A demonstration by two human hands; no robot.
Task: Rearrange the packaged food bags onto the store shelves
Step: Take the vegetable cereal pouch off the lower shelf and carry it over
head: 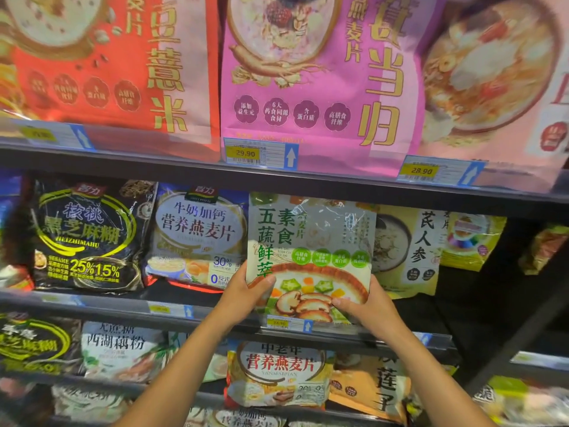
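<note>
A: Where is the green bag [311, 238] now?
B: It is upright at the middle shelf [107, 305], with its front to the camera. It stands between the oat bag [197, 235] on its left and the yellow bag [406, 251] on its right, and it covers the left edge of the yellow one.
A: Who holds it?
B: Both hands. The left hand [243, 295] grips the lower left corner. The thumb lies on the front, and the other fingers are behind the bag, hidden. The right hand [366, 306] grips the lower right corner in the same way, thumb on the front.
A: Does the bag rest on the shelf?
B: I cannot tell. Its lower edge is just above the price tag [289, 324] on the shelf rail, but the contact is not visible.
A: What else is near?
B: A black bag [86, 235] stands left of the oat bag. On the shelf above, a red bag [117, 57] and a pink bag [320, 72] stand side by side.
</note>
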